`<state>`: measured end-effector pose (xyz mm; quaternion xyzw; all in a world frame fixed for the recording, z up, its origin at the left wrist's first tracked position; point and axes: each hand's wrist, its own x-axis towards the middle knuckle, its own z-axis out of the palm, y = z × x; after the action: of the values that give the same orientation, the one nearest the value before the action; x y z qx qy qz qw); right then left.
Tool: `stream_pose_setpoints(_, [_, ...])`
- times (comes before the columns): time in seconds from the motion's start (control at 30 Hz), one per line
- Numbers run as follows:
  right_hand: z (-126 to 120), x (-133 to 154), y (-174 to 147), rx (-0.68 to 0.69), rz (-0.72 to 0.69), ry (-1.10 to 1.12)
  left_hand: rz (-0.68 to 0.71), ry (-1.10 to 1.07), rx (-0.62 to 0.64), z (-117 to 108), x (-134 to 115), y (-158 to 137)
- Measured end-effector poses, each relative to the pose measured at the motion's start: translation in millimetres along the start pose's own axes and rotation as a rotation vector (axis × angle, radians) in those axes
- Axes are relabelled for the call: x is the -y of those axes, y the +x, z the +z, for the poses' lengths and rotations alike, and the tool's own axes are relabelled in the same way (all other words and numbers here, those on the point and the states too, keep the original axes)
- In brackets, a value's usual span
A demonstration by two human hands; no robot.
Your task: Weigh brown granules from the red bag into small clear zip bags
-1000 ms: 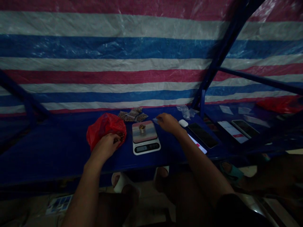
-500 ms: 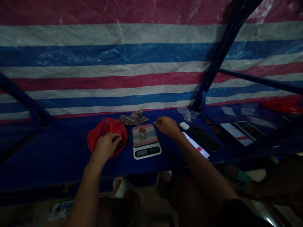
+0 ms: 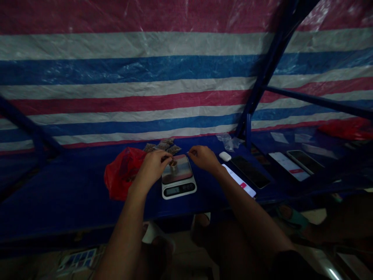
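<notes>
Left hand: fingertips drawn together right at the small cup; you can't tell if a piece sits between them. Cup stands on the plate of the scale, brown pieces in it. Right hand: thumb and finger pinched beside the scale, perhaps on a sliver of plastic; too dim to be sure. Risks: a knuckle against your cup could tip it; a fingertip on the plate would skew your weight; your left forearm could snag the red bag.

Glossy scale plate, perhaps metal; crinkled plastic bag.
</notes>
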<state>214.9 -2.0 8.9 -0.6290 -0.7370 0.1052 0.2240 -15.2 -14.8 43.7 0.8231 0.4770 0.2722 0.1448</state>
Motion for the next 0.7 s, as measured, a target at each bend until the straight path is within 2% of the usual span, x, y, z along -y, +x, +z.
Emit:
stream_pose_setpoints(0.13, [0, -2, 0, -0.015, -0.013, 0.027, 0.030, 0.023, 0.058, 5, 3, 0])
stream_pose_setpoints(0.3, [-3, 0, -2, -0.019, -0.019, 0.041, -0.002, 0.023, 0.088, 8, 2, -1])
stream_pose_setpoints(0.7, [-3, 4, -2, -0.022, -0.049, 0.042, -0.042, -0.099, 0.098, 11, 7, -2])
